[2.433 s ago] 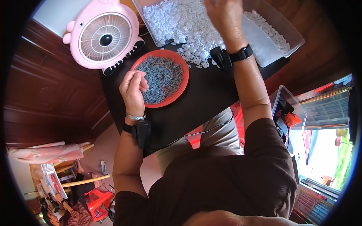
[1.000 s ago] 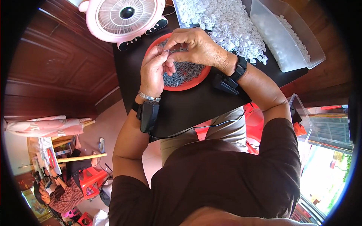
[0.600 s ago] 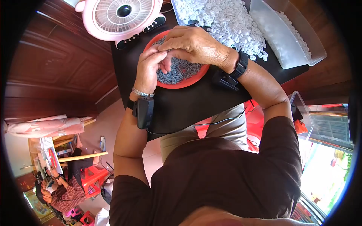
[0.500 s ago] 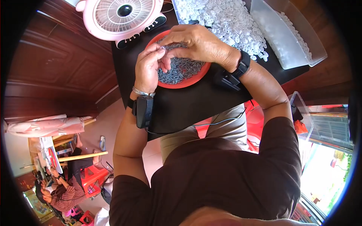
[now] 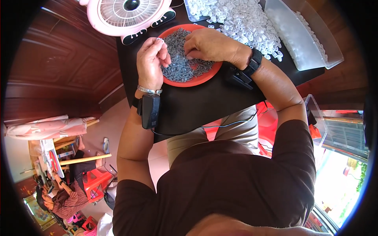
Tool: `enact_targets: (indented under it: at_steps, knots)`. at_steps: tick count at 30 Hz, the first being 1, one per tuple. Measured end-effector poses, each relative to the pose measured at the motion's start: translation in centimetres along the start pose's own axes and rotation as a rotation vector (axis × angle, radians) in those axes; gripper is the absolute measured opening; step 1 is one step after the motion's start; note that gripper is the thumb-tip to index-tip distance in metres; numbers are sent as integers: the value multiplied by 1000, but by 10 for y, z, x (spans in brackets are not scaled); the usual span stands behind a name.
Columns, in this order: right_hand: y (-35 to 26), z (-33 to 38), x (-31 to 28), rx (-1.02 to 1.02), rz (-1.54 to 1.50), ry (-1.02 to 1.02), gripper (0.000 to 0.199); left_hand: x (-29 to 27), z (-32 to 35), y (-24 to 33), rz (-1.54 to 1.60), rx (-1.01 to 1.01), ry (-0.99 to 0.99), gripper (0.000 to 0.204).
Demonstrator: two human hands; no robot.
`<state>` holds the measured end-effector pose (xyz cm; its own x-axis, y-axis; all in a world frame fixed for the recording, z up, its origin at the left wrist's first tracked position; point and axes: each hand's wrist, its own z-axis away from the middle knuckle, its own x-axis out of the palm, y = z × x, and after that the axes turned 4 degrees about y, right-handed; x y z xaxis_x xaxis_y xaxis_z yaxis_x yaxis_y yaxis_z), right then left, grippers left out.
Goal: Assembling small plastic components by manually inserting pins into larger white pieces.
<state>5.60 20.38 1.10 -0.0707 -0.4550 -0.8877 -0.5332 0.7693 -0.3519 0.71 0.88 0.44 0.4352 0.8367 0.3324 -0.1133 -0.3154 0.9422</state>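
A round orange-red bowl (image 5: pixel 185 83) full of small grey screw-like pieces (image 5: pixel 177 65) sits on the black table. At its left rim my left hand (image 5: pixel 150 61) is raised, thumb and forefinger pinched on a small white plastic piece (image 5: pixel 160 39); the other fingers curl in. Over the right half of the bowl, my right hand (image 5: pixel 208 45) reaches down with its fingertips pinched together among the grey pieces. Whatever lies between those fingertips is too small to make out. Black devices are strapped to both wrists.
Behind the bowl spreads a heap of white oval plastic pieces (image 5: pixel 248 23), spilling from a clear tray. A translucent bin (image 5: pixel 293 45) lies at the far right. A pink fan (image 5: pixel 132 17) stands far left. Another person (image 5: pixel 69 200) sits at the lower left.
My hands have moved apart. The right hand has gone down into the grey pieces, while the left has drawn slightly left, still pinching the white piece.
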Motion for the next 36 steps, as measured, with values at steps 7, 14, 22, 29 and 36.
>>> enact_targets:
  at_steps: [7,14,22,29,36]
  knots:
    - [4,-1,-2,125,-168,122,14,5,2,-2,-71,44,-39,20]
    - [0,-4,-9,235,-284,125,15,7,3,-4,-86,62,-101,21]
    - [8,-4,-11,326,-701,60,15,7,5,-1,-75,54,-86,20]
    - [1,-3,-15,213,-724,114,14,10,9,3,-153,77,-89,21]
    - [-6,-3,-22,295,-599,71,24,12,11,2,-212,81,-115,20]
